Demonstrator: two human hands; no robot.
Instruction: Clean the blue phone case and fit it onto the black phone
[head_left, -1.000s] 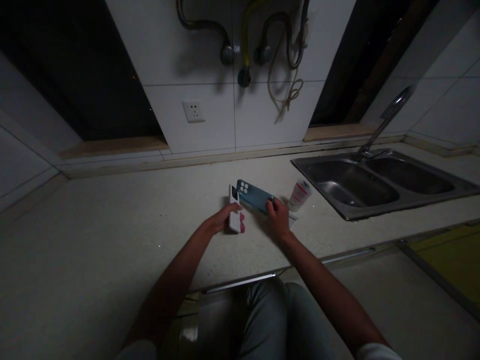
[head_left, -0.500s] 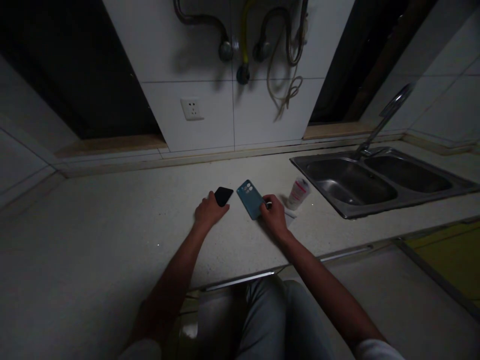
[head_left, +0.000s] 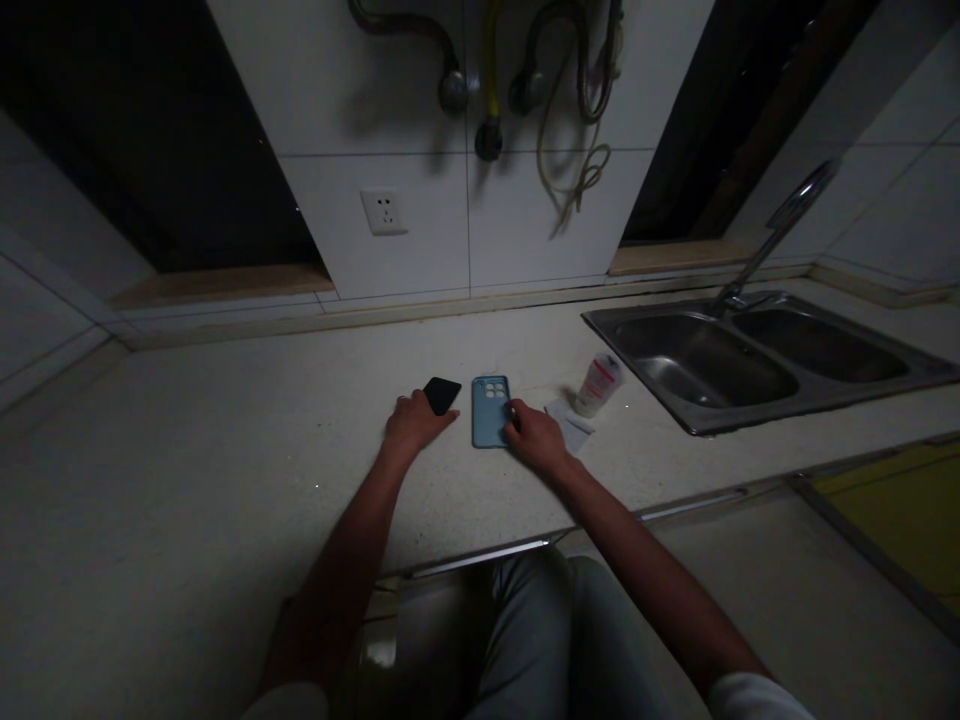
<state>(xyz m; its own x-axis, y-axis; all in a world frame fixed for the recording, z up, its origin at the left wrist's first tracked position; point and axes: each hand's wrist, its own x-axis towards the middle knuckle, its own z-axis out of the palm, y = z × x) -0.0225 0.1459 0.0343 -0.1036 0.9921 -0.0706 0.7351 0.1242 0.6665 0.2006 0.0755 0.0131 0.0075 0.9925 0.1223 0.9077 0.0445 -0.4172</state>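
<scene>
A black phone (head_left: 443, 393) lies flat on the pale counter (head_left: 225, 440). My left hand (head_left: 411, 425) rests on its near end, fingers curled over it. Just to the right, a teal phone case (head_left: 490, 411) lies flat with its camera cut-outs at the far end. My right hand (head_left: 534, 440) holds the case by its right edge with bent fingers. Phone and case lie side by side, a small gap between them.
A small white bottle with a red label (head_left: 598, 385) lies tipped near a slip of paper (head_left: 570, 427), right of my right hand. A steel double sink (head_left: 697, 420) with a faucet (head_left: 780, 225) fills the right. A wall socket (head_left: 385, 212) and hoses (head_left: 555, 90) are behind.
My left hand has turned the phone over and laid it dark face up, further left. My right hand has lowered the teal case and swung it flat beside the phone.
</scene>
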